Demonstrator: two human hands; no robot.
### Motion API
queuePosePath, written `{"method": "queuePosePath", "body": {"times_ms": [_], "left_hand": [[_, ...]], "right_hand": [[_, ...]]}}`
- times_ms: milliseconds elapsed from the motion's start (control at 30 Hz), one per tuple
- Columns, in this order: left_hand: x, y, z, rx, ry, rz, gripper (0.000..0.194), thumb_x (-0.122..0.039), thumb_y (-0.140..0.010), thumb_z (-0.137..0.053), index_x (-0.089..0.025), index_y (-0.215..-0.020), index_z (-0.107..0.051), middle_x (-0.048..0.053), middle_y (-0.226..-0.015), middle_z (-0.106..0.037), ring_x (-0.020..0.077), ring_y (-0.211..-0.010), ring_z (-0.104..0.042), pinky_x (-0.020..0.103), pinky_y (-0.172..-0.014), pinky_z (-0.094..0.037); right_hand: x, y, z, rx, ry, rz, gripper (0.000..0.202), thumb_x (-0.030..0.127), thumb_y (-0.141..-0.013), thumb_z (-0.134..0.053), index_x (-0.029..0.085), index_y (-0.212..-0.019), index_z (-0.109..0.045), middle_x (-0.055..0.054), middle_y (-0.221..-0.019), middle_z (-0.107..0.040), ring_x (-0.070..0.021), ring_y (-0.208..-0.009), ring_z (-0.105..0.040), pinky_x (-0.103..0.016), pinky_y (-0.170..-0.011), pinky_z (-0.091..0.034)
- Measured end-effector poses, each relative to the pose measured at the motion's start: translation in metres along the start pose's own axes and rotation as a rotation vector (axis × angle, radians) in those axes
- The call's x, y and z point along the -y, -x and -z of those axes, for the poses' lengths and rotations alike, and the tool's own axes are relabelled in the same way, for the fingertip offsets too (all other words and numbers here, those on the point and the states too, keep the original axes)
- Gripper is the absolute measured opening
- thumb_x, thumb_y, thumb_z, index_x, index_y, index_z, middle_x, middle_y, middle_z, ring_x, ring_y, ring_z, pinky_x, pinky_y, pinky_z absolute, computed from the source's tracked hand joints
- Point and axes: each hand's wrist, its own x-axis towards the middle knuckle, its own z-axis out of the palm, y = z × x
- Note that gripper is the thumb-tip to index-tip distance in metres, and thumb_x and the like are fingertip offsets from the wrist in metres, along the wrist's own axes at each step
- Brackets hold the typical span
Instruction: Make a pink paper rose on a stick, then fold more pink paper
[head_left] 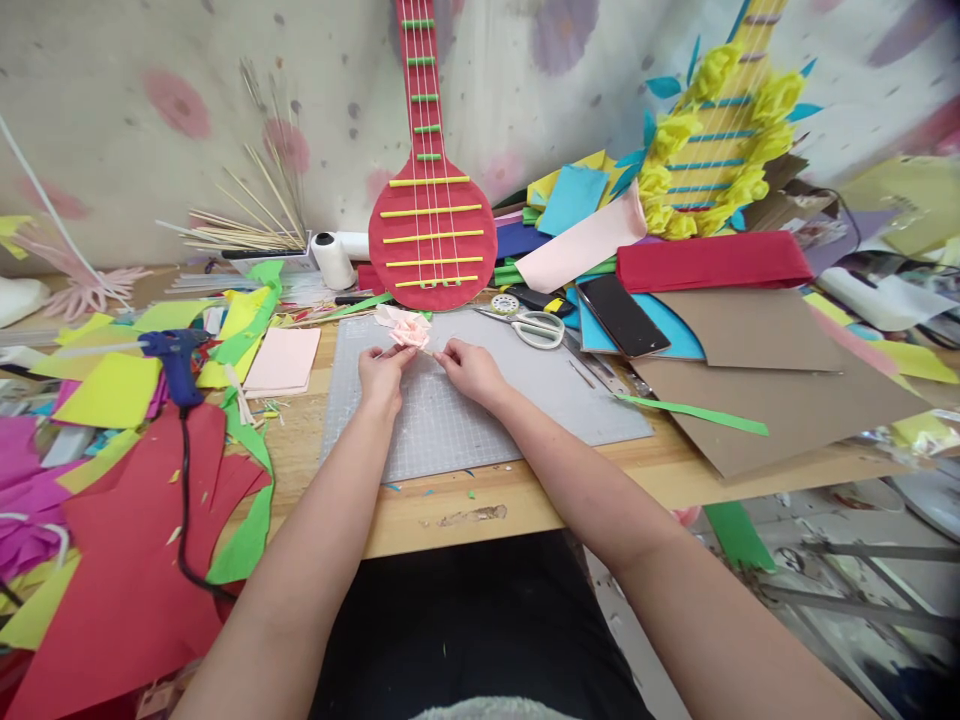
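My left hand pinches the base of the pale pink paper rose above the far part of the cutting mat; my right hand, fingers closed, seems to grip its thin stem. Layered petals are already gathered, so the bloom looks nearly shaped. Pink sheets on the surface remain flat, unformed.

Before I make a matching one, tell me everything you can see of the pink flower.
The flower is pale pink, with ruffled, layered petals that look like paper. It is held near the far edge of the gray mat, in front of the red guitar. The left hand holds it from below; the right hand pinches what looks like its thin stem. Whether the paler piece behind it is attached, I cannot tell.
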Motion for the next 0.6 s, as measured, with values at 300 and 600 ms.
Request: {"method": "queuePosePath", "body": {"times_ms": [300,600], "left_hand": [[-0.001,0.0,0.001,-0.01,-0.03,-0.015,0.054,0.008,-0.055,-0.062,-0.023,-0.087,-0.031,-0.002,-0.072,-0.063,0.0134,-0.071,-0.064,0.029,-0.078,-0.05],[-0.01,0.005,0.0,0.116,-0.004,-0.006,0.013,-0.009,-0.065,-0.052,-0.018,-0.07,-0.045,0.0,-0.065,-0.057,0.0127,-0.065,-0.06,0.029,-0.067,-0.052]], "right_hand": [[-0.001,-0.002,-0.004,0.009,-0.027,0.013,0.022,0.034,-0.085,-0.046,0.018,-0.075,-0.056,0.001,-0.066,-0.057,-0.0106,-0.06,-0.046,-0.022,-0.057,-0.029],[-0.001,0.005,-0.008,-0.034,0.012,0.037,0.025,0.039,-0.086,-0.042,0.02,-0.082,-0.057,0.0,-0.07,-0.059,-0.012,-0.062,-0.048,-0.023,-0.056,-0.027]]}}
